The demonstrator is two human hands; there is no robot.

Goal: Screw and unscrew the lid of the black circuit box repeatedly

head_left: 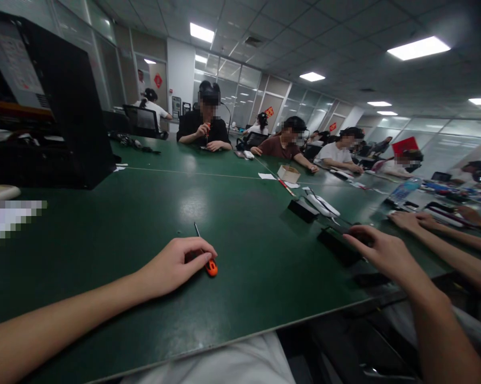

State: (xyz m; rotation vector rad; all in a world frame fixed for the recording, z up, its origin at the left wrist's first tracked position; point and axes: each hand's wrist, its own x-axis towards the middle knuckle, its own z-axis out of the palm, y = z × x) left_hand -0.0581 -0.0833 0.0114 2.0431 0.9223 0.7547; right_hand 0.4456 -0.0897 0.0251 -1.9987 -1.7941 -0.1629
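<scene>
On the green tabletop (240,298), my left hand (180,264) rests with its thumb and fingers closed over a screwdriver. The screwdriver (212,268) has an orange and black handle and a thin metal shaft pointing away from me. Off to the right, my right hand (384,253) reaches over the table with curled fingers, its thumb and forefinger around something dark that I cannot make out. Just left of those fingers is a black open-looking box (338,246). Beyond it lie another small black box (303,209) and a white device (322,205).
A black computer case (70,101) stands at the left. A small cardboard box (289,174) sits farther back. At the right, a neighbour's forearms (436,237) rest on the table near a plastic bottle (406,189). Several people sit around the table. The table's front edge (264,332) is close to me.
</scene>
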